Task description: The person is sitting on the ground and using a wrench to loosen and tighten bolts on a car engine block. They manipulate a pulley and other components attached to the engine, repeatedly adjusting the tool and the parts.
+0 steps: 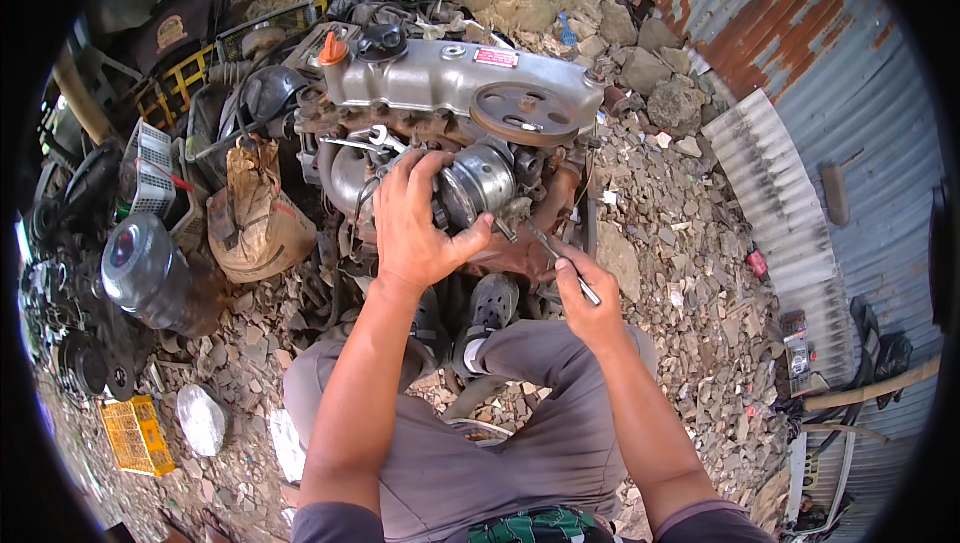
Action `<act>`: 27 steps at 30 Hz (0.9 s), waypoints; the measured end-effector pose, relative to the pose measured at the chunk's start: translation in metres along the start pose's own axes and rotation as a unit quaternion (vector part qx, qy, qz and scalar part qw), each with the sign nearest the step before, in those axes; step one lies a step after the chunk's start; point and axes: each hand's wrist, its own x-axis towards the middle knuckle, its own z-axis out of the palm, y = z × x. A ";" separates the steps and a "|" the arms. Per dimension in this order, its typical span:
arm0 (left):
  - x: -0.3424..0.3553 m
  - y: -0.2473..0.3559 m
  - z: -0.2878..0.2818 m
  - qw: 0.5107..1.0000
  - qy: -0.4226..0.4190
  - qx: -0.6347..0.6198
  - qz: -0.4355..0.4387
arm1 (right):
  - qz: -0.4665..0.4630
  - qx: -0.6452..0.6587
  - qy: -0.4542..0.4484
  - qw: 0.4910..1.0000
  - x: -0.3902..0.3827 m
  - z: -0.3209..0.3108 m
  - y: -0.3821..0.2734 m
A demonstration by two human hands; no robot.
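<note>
A large engine with a grey metal valve cover (420, 78) stands in front of me. My left hand (415, 213) grips a round silver engine part (480, 183) on its near side, fingers over the top and thumb along the lower edge. In my right hand (590, 293) is a slim metal hand tool (545, 240), its far end at a small fitting just under the round part. Whether that tip touches the fitting, I cannot tell. A combination wrench (372, 140) lies on the engine beyond my left fingers. A grooved pulley (525, 115) sits above the silver part.
Broken stone covers the ground (690, 343). To the left are a torn brown sack (258, 228), a clear plastic jug (150, 268), a yellow crate (138, 436) and greasy parts. Corrugated metal sheets (850, 93) border the right side. My feet are close under the engine.
</note>
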 end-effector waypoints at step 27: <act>-0.001 -0.001 -0.001 1.000 -0.011 -0.009 -0.022 | -0.010 -0.015 0.100 0.995 0.003 0.005 -0.019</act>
